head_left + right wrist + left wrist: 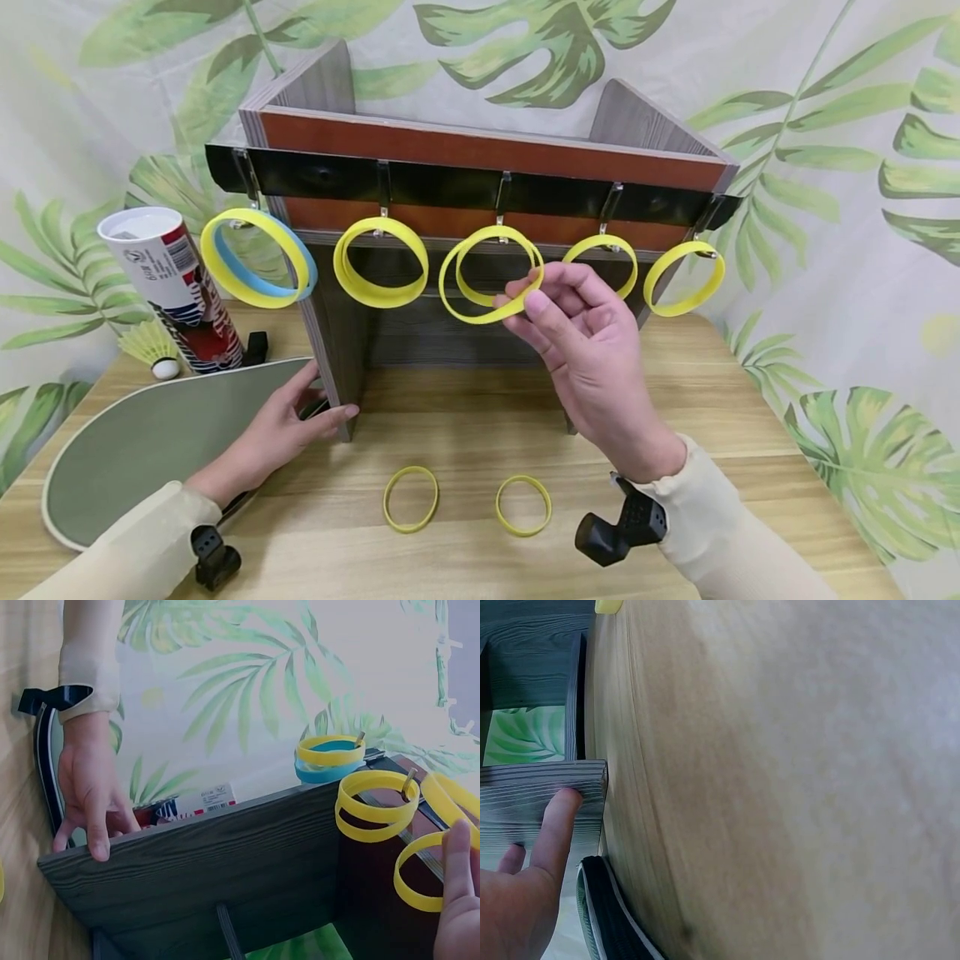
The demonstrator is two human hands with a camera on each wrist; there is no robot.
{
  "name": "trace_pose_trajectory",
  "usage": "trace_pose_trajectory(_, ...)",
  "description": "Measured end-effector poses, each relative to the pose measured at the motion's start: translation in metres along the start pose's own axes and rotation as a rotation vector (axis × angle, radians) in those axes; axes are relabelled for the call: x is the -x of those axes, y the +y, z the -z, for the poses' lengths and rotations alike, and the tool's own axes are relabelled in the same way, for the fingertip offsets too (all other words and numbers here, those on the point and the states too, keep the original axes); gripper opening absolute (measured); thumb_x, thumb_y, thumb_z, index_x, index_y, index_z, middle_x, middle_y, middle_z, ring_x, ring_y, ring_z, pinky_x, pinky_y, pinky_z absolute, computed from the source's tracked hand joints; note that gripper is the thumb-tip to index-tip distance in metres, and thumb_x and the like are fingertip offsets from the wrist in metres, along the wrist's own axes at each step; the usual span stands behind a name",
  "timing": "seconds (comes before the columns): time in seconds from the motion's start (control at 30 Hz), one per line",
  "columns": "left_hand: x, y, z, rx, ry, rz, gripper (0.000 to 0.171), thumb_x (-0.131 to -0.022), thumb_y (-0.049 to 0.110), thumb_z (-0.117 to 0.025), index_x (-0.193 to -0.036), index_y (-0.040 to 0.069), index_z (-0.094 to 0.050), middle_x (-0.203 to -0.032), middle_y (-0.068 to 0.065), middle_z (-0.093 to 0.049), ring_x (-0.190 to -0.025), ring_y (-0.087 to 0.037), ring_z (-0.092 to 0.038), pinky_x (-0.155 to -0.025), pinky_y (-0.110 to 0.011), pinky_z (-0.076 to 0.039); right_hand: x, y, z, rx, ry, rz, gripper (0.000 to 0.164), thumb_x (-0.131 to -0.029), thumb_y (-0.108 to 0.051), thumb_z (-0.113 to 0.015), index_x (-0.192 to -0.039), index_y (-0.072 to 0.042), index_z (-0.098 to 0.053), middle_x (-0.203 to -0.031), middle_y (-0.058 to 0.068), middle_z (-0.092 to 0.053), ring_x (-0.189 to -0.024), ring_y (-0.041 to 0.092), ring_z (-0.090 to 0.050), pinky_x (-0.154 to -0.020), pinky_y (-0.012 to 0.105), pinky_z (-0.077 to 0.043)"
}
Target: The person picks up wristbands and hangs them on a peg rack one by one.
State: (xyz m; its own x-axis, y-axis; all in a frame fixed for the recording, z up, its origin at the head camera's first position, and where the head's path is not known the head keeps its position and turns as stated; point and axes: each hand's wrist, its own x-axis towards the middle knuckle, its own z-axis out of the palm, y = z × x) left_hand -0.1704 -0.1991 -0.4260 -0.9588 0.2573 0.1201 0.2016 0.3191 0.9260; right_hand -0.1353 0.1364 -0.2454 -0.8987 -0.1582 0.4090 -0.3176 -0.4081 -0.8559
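Observation:
My right hand [592, 342] pinches a yellow wristband [480, 319] between thumb and fingers, held up in front of the middle hook [502, 196]. Another yellow band hangs on that hook, just behind it. Low at the left, my left hand [281, 425] holds the front edge of the wooden shelf's side panel [330, 350], thumb over the edge and the other fingers on its outer side. Yellow bands [381, 296] hang on the second hook, and a yellow and a blue band [303, 267] share the leftmost. The two right hooks carry yellow bands [686, 308].
Two yellow wristbands [411, 527] [523, 531] lie on the wooden table [465, 425] in front of the shelf. At the left are a green-grey racket cover [165, 442], a printed tube [176, 292] and a yellow shuttlecock [153, 346]. Leaf-patterned cloth hangs behind.

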Motion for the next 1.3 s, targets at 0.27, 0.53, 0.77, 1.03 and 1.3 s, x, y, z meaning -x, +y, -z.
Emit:
trace_pose_trajectory(0.27, 0.000, 0.002, 0.001, -0.004, 0.000, 0.001, 0.078, -0.102, 0.018, -0.070, -0.167, 0.025, -0.026, -0.159, -0.021, -0.043, -0.113, -0.001, -0.059, -0.078, -0.030, -0.066, -0.006, 0.002, -0.008, -0.021, 0.062, 0.039, 0.017, -0.103, 0.005, -0.057, -0.107, -0.011, -0.063, -0.102, 0.002, -0.075, -0.096, 0.013, -0.075, -0.091, 0.026, -0.064)
trace_pose_trajectory(0.53, 0.000, 0.002, 0.001, 0.023, -0.004, 0.006, 0.078, -0.102, 0.017, -0.070, -0.166, 0.024, -0.027, -0.158, -0.021, -0.044, -0.113, 0.002, -0.059, -0.079, -0.031, -0.066, -0.004, 0.007, -0.008, 0.029, 0.101, 0.019, 0.025, -0.104, 0.010, -0.051, -0.106, -0.012, -0.063, -0.099, 0.000, -0.074, -0.094, 0.011, -0.073, -0.090, 0.026, -0.064)
trace_pose_trajectory(0.77, 0.000, 0.000, 0.001, 0.014, -0.007, 0.007, 0.080, -0.103, 0.018, -0.070, -0.168, 0.026, -0.024, -0.160, -0.022, -0.041, -0.113, 0.004, -0.058, -0.080, -0.030, -0.066, -0.001, 0.015, -0.002, 0.071, 0.085, -0.038, 0.020, -0.104, 0.006, -0.054, -0.111, -0.009, -0.065, -0.100, -0.001, -0.075, -0.097, 0.011, -0.072, -0.092, 0.028, -0.064)
trace_pose_trajectory(1.03, 0.000, -0.002, -0.001, 0.018, -0.011, 0.003, 0.079, -0.103, 0.018, -0.069, -0.168, 0.026, -0.024, -0.160, -0.022, -0.040, -0.113, 0.004, -0.059, -0.080, -0.032, -0.066, 0.000, 0.018, -0.001, 0.102, 0.068, -0.081, 0.019, -0.105, 0.004, -0.054, -0.114, -0.008, -0.065, -0.103, -0.001, -0.075, -0.099, 0.011, -0.073, -0.095, 0.031, -0.064)
trace_pose_trajectory(1.3, 0.001, 0.001, 0.001, 0.008, -0.007, 0.005, 0.078, -0.103, 0.019, -0.069, -0.167, 0.026, -0.026, -0.159, -0.022, -0.042, -0.112, 0.003, -0.059, -0.080, -0.032, -0.066, 0.005, 0.027, 0.001, 0.118, 0.034, -0.131, 0.013, -0.105, 0.000, -0.057, -0.115, -0.002, -0.065, -0.103, -0.001, -0.077, -0.098, 0.016, -0.077, -0.093, 0.034, -0.065)
